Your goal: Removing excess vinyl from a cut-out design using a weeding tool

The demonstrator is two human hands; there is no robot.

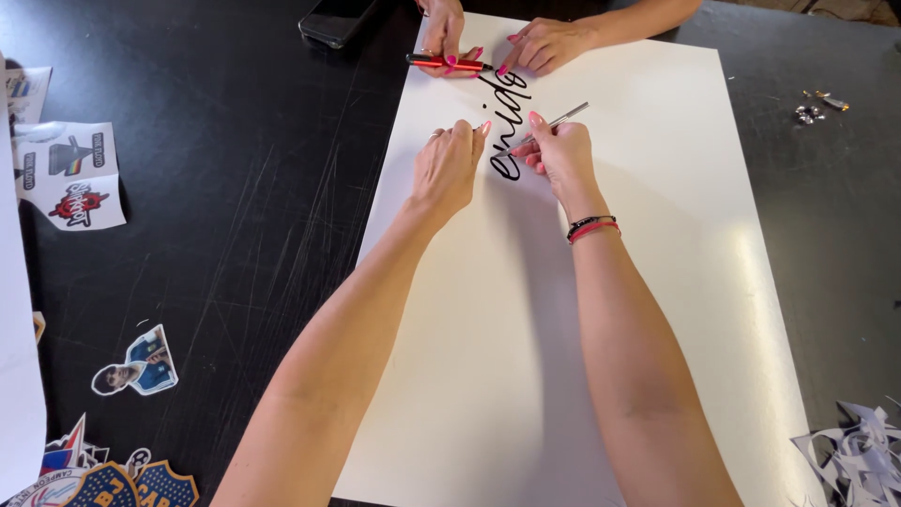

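The right hand (560,155) is closed around a thin silver tool (554,125), pinched low near its working end, so the tip itself is hidden behind the fingers; only the upper shaft shows, slanting toward the upper right. The left hand (449,167) is curled with its fingertips pressed down on the white sheet (657,282) just left of the black cursive lettering (508,122); whether it pinches anything between the fingers cannot be made out. The two hands sit just beside each other in the upper middle of the frame, and between them they cover the lower part of the lettering. A black and red bracelet (592,227) circles the right wrist.

The white sheet runs from the top centre down to the bottom edge, where it is cut off, and both forearms lie over it. At the top edge another person's hands (507,42) rest on the sheet, arms cropped by the frame; one holds a red and black pen-like tool (448,63) lying flat.

The black table (235,235) carries a dark phone (333,19), half out of view at the upper left, cut-out stickers (70,174) along the left side and lower left corner, partly cropped, and pale paper scraps (859,455) at the lower right. Small shiny bits at the upper right are too small to identify.
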